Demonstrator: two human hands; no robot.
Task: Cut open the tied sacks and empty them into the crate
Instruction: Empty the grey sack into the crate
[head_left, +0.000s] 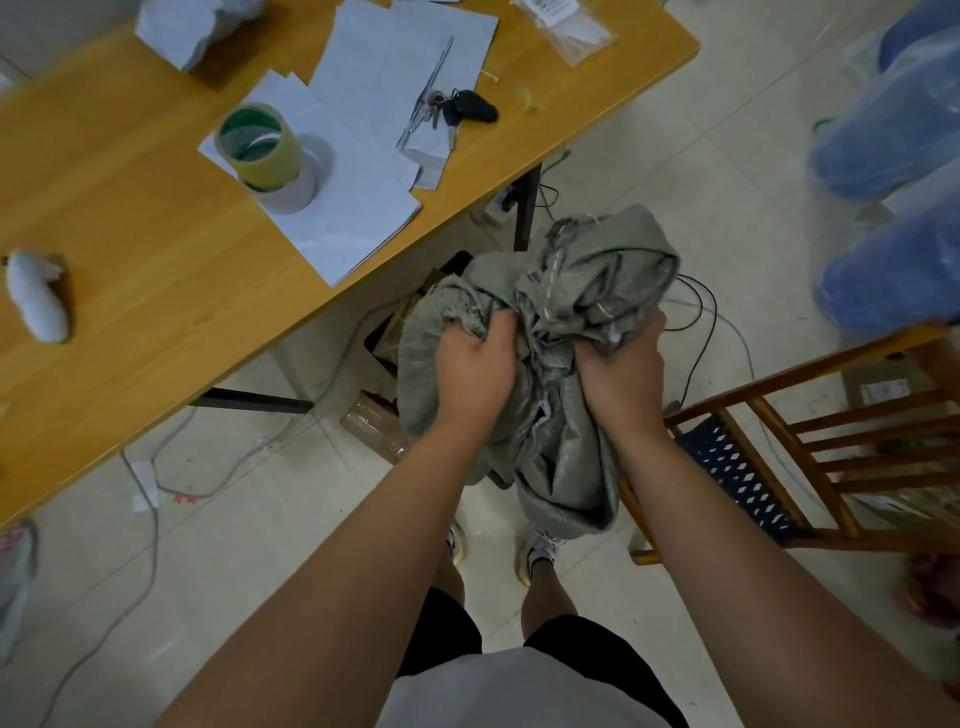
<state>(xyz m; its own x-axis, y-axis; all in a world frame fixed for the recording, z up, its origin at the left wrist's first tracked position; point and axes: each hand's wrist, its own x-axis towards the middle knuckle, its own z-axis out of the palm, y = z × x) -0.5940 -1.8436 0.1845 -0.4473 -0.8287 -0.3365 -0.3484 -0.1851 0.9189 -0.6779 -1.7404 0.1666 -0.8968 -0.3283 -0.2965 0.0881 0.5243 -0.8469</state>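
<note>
Over the dark crate (387, 332) on the floor, your left hand (475, 371) and right hand (621, 371) bunch the limp grey sack (587, 280), fingers curled tight into it. It looks emptied; whether more sacks remain is unclear.

A pale tiled floor (649, 171) fills the room, crossed by grey and black cables (701, 338). At far left stands a wooden table (156, 260) with dark metal legs (525, 208), carrying white paper sheets (363, 208), a roll of tape (262, 148), and a bunch of keys (462, 109). At near right is a wooden chair (810, 441) with a dark woven seat. Clear plastic bags of blue stuff (893, 156) lie at far right. The light is even and soft.
</note>
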